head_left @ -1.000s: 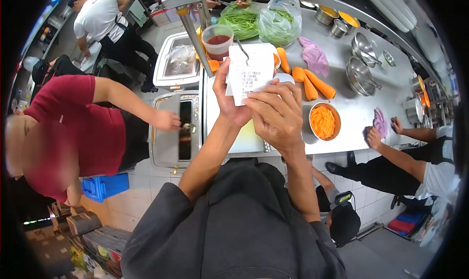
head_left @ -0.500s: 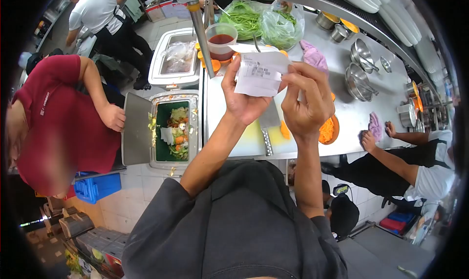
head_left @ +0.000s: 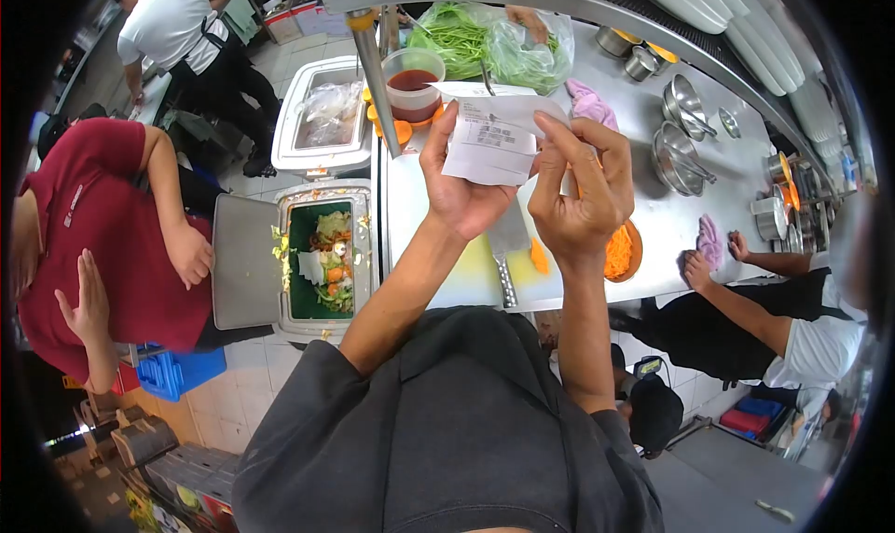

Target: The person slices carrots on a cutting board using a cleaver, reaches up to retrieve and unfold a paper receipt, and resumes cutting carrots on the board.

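A printed paper receipt (head_left: 491, 146) is held up over the counter. My left hand (head_left: 457, 197) grips it from the left, thumb along its edge and fingers behind. At the paper's right edge, my right hand (head_left: 589, 207) is curled, fingertips touching it. Under my hands a broad-bladed knife (head_left: 506, 279) lies on a pale cutting board (head_left: 443, 286), with an orange carrot piece (head_left: 539, 256) beside the blade. To the right of my right wrist is a bowl of shredded carrot (head_left: 619, 253), partly hidden by it.
An open bin (head_left: 364, 244) of food scraps stands left of the counter, by a person in maroon (head_left: 112, 225). A tub of red sauce (head_left: 415, 78), bagged greens (head_left: 452, 43), metal bowls (head_left: 673, 151) and a pink cloth (head_left: 590, 102) sit beyond. Another person's hands rest at right.
My right hand's fingers have shifted along the receipt's right edge, which now bends. The person in maroon has raised a hand. Another person's hand shows more at the greens.
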Action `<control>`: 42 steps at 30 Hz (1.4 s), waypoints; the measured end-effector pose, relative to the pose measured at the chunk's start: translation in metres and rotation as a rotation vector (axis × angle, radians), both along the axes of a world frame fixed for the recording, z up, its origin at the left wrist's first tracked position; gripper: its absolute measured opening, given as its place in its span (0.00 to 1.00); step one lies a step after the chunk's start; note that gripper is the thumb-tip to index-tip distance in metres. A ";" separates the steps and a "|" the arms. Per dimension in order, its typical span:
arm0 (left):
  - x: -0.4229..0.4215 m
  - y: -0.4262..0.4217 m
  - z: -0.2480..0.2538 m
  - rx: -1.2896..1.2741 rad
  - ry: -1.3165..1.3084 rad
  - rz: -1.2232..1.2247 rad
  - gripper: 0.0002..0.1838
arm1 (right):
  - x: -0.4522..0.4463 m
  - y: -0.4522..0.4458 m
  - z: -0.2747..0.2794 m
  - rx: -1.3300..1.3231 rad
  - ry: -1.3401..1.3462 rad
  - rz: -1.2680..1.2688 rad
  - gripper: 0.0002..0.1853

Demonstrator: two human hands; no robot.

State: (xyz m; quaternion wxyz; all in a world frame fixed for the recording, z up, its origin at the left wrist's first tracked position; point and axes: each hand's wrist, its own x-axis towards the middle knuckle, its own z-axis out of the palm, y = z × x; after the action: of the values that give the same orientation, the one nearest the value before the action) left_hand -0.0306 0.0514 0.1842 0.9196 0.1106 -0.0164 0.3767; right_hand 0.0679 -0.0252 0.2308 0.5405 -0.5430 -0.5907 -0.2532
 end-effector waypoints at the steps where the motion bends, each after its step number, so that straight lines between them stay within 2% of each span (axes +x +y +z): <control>1: 0.001 0.001 0.001 -0.002 -0.001 -0.001 0.31 | 0.000 0.002 0.000 0.001 -0.007 -0.002 0.17; 10: -0.003 0.002 -0.004 -0.012 -0.010 0.020 0.30 | 0.002 0.003 0.000 0.009 -0.048 0.056 0.15; 12: -0.004 0.004 -0.010 0.024 -0.181 -0.050 0.28 | 0.003 0.002 0.000 0.003 -0.074 0.084 0.13; 13: -0.003 0.002 -0.008 0.028 -0.182 -0.049 0.28 | 0.002 0.002 -0.003 -0.019 -0.130 0.143 0.12; 15: -0.001 -0.003 -0.001 0.053 0.019 0.138 0.26 | -0.001 0.002 -0.008 -0.088 -0.188 0.209 0.11; 19: 0.000 -0.012 0.012 -0.013 0.091 0.189 0.22 | -0.002 0.003 -0.012 -0.085 -0.183 0.197 0.11; 22: -0.001 -0.011 0.004 0.030 0.043 0.138 0.20 | -0.002 0.001 -0.004 -0.134 -0.180 0.193 0.10; 23: 0.001 -0.013 0.004 -0.002 0.128 0.183 0.20 | 0.000 0.000 -0.004 -0.132 -0.179 0.193 0.10; 25: -0.001 -0.015 0.005 0.036 0.075 0.156 0.20 | 0.004 0.001 -0.004 -0.139 -0.241 0.179 0.16; 27: 0.000 -0.018 0.007 0.073 0.022 0.129 0.20 | 0.009 0.002 -0.006 -0.145 -0.254 0.190 0.17; 29: 0.002 -0.024 0.013 0.077 0.130 0.201 0.20 | 0.012 0.000 -0.003 -0.153 -0.268 0.200 0.18; 31: 0.003 -0.023 0.007 0.087 0.119 0.181 0.20 | 0.012 -0.005 0.005 -0.250 -0.245 0.221 0.20; 37: 0.007 -0.031 0.015 0.095 0.191 0.192 0.17 | 0.015 -0.003 0.004 -0.195 -0.241 0.202 0.22; 41: 0.012 -0.031 0.012 0.073 0.162 0.211 0.20 | 0.017 -0.003 0.003 -0.189 -0.225 0.187 0.19; 42: 0.013 -0.031 0.013 0.072 0.162 0.212 0.20 | 0.021 0.000 0.002 -0.115 -0.234 0.150 0.17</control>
State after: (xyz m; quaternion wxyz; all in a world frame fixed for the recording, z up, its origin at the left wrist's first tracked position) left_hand -0.0176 0.0204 0.1971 0.8683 0.1748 0.0561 0.4608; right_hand 0.0891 -0.0255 0.2327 0.4534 -0.4941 -0.7022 -0.2392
